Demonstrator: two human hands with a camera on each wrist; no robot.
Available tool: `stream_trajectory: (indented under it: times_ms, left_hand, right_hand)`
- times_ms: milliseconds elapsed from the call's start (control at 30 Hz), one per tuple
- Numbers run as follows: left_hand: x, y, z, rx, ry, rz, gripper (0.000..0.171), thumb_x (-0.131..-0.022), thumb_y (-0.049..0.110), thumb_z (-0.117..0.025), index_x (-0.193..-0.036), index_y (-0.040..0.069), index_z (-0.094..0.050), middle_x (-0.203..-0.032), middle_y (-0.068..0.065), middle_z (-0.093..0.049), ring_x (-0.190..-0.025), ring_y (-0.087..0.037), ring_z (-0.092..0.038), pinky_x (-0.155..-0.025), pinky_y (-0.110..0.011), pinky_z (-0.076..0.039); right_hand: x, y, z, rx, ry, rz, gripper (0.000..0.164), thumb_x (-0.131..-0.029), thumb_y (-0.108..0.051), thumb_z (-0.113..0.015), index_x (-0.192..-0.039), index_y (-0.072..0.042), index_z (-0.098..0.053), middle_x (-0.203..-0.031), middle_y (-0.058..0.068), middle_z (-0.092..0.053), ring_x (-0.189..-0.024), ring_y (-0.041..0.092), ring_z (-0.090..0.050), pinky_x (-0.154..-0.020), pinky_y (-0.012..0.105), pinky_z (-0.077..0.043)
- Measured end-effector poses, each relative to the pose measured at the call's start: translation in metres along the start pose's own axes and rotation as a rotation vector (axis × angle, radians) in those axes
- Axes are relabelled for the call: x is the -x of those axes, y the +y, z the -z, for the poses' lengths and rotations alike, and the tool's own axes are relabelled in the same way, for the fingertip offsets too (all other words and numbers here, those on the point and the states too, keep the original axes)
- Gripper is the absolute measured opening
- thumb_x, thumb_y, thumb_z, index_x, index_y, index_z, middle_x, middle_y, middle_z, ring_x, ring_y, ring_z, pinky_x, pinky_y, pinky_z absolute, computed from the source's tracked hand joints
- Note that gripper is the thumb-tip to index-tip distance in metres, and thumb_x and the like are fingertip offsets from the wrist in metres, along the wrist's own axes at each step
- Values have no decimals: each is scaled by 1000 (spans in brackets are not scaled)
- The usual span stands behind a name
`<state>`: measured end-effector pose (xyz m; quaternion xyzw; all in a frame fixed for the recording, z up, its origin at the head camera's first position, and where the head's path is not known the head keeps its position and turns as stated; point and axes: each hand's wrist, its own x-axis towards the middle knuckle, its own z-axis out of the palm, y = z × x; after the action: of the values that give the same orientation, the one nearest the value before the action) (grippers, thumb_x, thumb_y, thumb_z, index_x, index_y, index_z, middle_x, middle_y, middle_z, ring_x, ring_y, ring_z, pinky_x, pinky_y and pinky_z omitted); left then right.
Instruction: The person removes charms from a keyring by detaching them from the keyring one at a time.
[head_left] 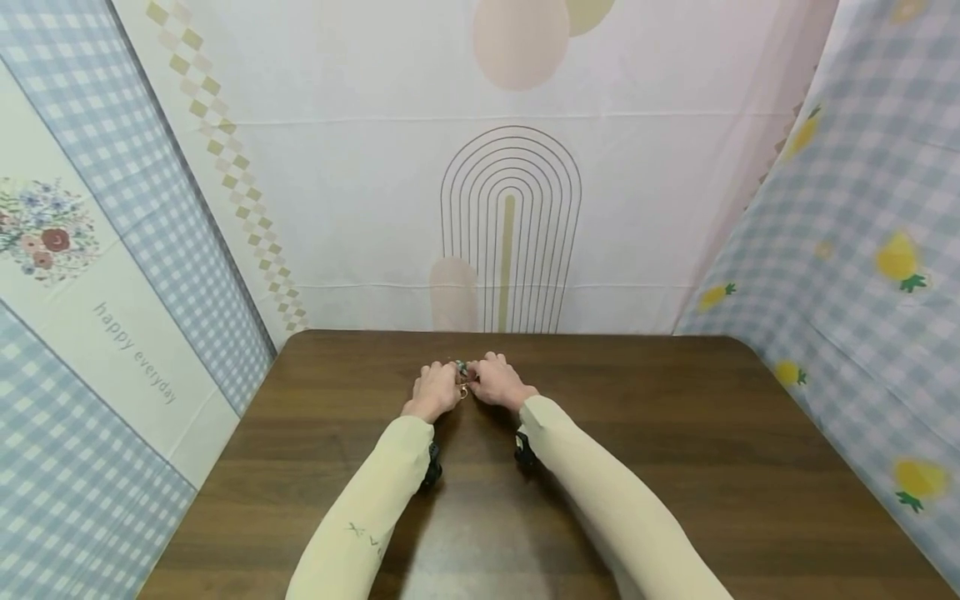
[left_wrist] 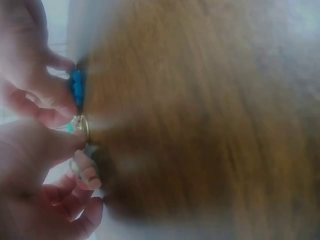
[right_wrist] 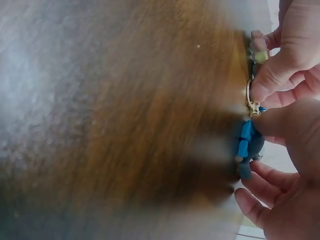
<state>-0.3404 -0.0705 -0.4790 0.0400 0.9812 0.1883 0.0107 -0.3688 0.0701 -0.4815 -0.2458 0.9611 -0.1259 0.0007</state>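
Near the back of the table both hands meet over small keychains. My left hand (head_left: 432, 390) pinches the gold key ring (right_wrist: 248, 93) of one, its thumb lying against the ring. A pale peach charm (left_wrist: 89, 173) hangs under that hand's fingers, with a yellow-green part (right_wrist: 261, 56) beside it in the right wrist view. Close by, my right hand (head_left: 497, 381) grips a bright blue charm (right_wrist: 245, 140) with a dark rounded part behind it. A short gold chain (right_wrist: 255, 108) lies between the two hands. Fingers hide much of both charms, and the wrist views are blurred.
The dark wooden table (head_left: 675, 467) ends just beyond the hands, at a white patterned cloth (head_left: 360, 208). Checked cloths hang at the left (head_left: 187, 275) and right (head_left: 847, 317). Both wrists wear black devices (head_left: 525, 451), under cream sleeves (head_left: 600, 479).
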Motion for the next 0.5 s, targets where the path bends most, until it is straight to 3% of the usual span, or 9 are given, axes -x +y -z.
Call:
stream_trajectory:
  times_ms: [267, 500]
  left_hand:
    - [3, -1, 2, -23, -43, -46, 4, -89, 15, -61, -91, 12, -59, -98, -11, -57, -101, -35, -53, -80, -47, -48]
    - [5, -1, 6, 17, -66, -89, 6, -88, 9, -57, -91, 13, -53, -87, -3, -56, -88, -26, -55, -73, -37, -47]
  right_hand:
    - [4, -1, 3, -14, -60, 14, 13, -93, -12, -57, -81, -11, -63, -94, 12, -52, -90, 29, -45, -74, 42, -47]
    - [14, 5, 2, -108, 36, 119, 12, -95, -8, -56, -83, -7, -60, -94, 13, -58, -105, 34, -50, -93, 47, -44]
